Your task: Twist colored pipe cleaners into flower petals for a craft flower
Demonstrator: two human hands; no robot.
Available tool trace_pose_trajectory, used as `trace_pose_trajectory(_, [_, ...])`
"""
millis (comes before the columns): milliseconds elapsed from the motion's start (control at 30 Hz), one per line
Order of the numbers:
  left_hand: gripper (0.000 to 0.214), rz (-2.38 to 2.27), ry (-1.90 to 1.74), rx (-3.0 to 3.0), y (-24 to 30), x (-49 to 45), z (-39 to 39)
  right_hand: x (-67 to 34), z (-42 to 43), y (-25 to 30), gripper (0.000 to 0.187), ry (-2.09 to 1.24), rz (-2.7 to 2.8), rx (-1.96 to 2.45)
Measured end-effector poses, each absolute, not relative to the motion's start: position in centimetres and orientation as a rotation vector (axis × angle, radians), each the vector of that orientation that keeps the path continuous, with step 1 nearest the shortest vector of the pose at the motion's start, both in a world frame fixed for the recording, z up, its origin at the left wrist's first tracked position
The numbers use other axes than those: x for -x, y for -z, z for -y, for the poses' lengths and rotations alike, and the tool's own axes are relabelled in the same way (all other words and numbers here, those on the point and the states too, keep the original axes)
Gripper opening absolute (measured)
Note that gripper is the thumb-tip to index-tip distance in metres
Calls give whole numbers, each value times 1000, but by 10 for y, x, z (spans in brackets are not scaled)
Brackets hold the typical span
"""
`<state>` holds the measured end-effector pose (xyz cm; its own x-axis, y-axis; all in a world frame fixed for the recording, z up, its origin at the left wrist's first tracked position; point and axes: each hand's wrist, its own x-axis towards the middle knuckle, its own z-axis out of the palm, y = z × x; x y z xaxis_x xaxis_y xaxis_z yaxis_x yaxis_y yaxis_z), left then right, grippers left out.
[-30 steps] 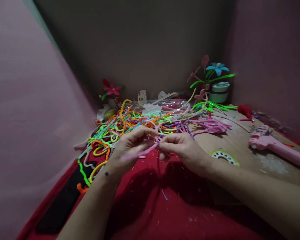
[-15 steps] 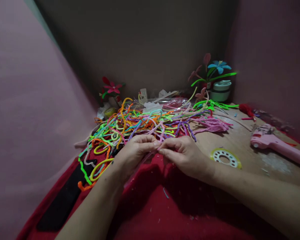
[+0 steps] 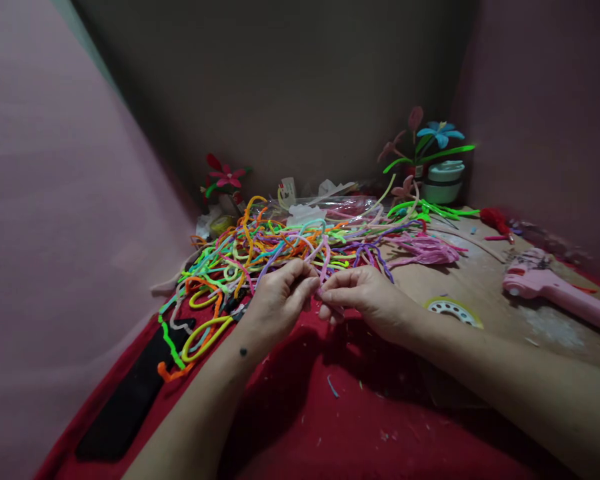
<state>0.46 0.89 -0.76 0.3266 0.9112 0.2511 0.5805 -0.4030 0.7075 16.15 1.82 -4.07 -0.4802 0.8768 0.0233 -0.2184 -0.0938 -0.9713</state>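
My left hand (image 3: 280,300) and my right hand (image 3: 367,297) meet fingertip to fingertip above a red cloth (image 3: 330,413). Both pinch a pink pipe cleaner (image 3: 324,267) that rises between them and bends back toward the pile. Just behind the hands lies a tangled heap of pipe cleaners (image 3: 280,247) in orange, green, yellow, purple and blue. The part of the pink piece inside my fingers is hidden.
A bundle of pink pipe cleaners (image 3: 425,250) lies right of the heap. A pink glue gun (image 3: 555,290) and a tape roll (image 3: 453,310) sit on the wooden surface at right. Pipe-cleaner flowers (image 3: 225,179) (image 3: 437,137) and a white pot (image 3: 443,181) stand at the back wall.
The long pink strand that stuck out toward the lower left from my left hand a second ago no longer shows; both hands have closed in on a short piece and shifted slightly up.
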Motion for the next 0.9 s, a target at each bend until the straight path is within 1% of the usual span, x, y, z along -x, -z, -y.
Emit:
trace_pose_trajectory(133, [9, -1278, -928, -2394, 10, -5, -10, -160, -15, 39, 19, -1611, 1293, 855])
trace_pose_trajectory(267, [10, -1305, -965, -2365, 14, -7, -9, -157, -15, 39, 12, -1534, 1298, 890])
trace_pose_trajectory(367, [11, -1380, -948, -2379, 14, -9, -7, -157, -14, 43, 8, -1394, 1407, 917])
trace_pose_trajectory(433, [13, -1441, -903, -2400, 11, -9, -6, -158, -12, 45, 6, -1134, 1538, 929])
trace_pose_trajectory(567, [17, -1475, -672, -2287, 3, -7, -5, -164, -8, 43, 13, -258, 1769, 733])
trace_pose_trajectory(600, [18, -1461, -621, -2262, 1, -6, -5, -165, -8, 42, 16, -106, 1795, 682])
trace_pose_trajectory(667, [18, -1427, -573, -2228, -1, -5, -5, -166, -10, 42, 18, 33, 1876, 664])
trace_pose_trajectory(733, [19, -1392, -585, -2184, -2, -4, -6, -166, -14, 42, 19, -27, 1982, 727])
trace_pose_trajectory(767, [20, -1381, -608, -2146, -2, -3, -7, -166, -16, 42, 19, -131, 2020, 779])
trace_pose_trajectory(900, [17, -1332, -697, -1903, -2, 1, -11, -165, -18, 37, 26, -842, 1908, 959])
